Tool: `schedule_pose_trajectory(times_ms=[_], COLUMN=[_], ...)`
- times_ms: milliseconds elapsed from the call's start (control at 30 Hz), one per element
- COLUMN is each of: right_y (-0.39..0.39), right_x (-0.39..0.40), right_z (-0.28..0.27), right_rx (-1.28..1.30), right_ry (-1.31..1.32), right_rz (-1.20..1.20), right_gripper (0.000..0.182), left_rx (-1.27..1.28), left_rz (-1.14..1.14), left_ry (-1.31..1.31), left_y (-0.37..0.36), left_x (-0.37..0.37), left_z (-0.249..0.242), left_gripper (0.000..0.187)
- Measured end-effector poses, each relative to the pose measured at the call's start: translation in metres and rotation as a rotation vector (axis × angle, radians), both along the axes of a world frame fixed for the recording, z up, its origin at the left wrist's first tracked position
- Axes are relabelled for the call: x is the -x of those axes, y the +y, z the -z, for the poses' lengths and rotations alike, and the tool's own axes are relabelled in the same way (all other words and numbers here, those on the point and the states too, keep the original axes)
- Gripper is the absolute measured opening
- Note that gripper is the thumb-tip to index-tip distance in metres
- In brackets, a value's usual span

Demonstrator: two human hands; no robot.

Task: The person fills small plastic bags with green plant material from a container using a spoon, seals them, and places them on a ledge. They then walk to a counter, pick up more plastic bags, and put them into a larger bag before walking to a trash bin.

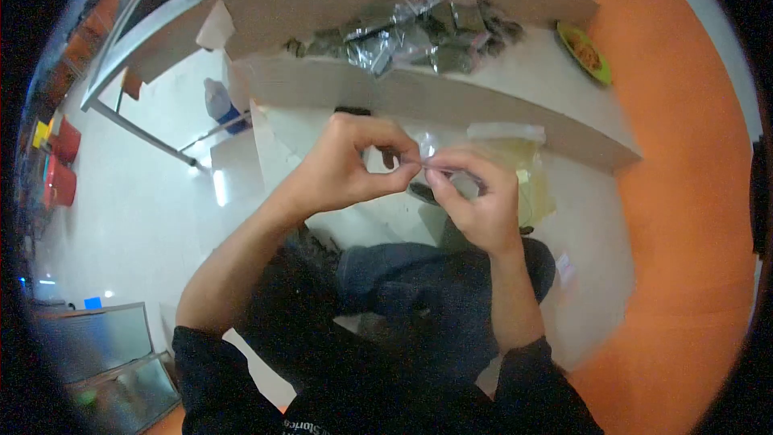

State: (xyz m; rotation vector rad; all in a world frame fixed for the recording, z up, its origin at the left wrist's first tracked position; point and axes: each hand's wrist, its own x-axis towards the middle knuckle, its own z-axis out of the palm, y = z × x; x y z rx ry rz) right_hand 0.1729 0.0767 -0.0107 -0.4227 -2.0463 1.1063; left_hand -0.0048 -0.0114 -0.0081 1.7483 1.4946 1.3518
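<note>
nearest are the black short-sleeved shirt (354, 403) with pale lettering and the dark blue trousers (411, 274) on bent legs. above the lap, the left hand (342, 161) and the right hand (487, 197) meet at their fingertips. on each, thumb and index finger are closed in a pinch on a thin pinkish strip (427, 165), which lies between the two hands and is mostly hidden by the fingers; the left thumb and index finger curve into a loop. a scrap of shiny clear plastic (428, 145) shows just beyond the fingertips; whether it joins the strip i cannot tell. beneath and beyond the right hand, a flat, yellowish see-through plastic bag (527, 165) with a whitish top edge lies on the pale tiled floor (584, 234). farther off rises a long beige step (564, 105), bearing a loose heap of clear plastic packets with dark green contents (435, 36). near the step's right end sits a bright green oval plate (600, 70) with orange-brown food (584, 50) on it. off to the far left stand red plastic containers (60, 181).
</note>
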Motion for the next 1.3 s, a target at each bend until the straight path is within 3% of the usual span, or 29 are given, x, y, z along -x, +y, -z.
schedule_pose_trajectory(times_ms=[100,400,700,967,1300], right_y=[0.005,0.008,0.006,0.009,0.018], right_x=[0.001,-0.003,0.002,-0.002,-0.010], right_z=[0.001,-0.002,-0.007,-0.018,-0.039], right_rx=[-0.133,0.110,-0.185,-0.228,-0.244], right_ry=[-0.002,-0.032,-0.062,-0.127,-0.205], right_rz=[-0.040,0.013,-0.021,0.037,0.064], right_gripper=[0.005,0.007,0.010,0.010,0.008], left_rx=[-0.080,-0.088,-0.066,-0.170,-0.121], left_rz=[0.053,0.068,0.093,0.063,-0.006], left_ry=[-0.015,-0.051,-0.053,0.054,0.003], left_y=[0.002,0.009,0.006,0.008,0.003], left_x=[-0.004,0.002,-0.002,0.003,0.022], left_z=[0.002,-0.001,0.003,-0.002,-0.006], left_gripper=[0.007,0.010,0.008,0.007,0.012])
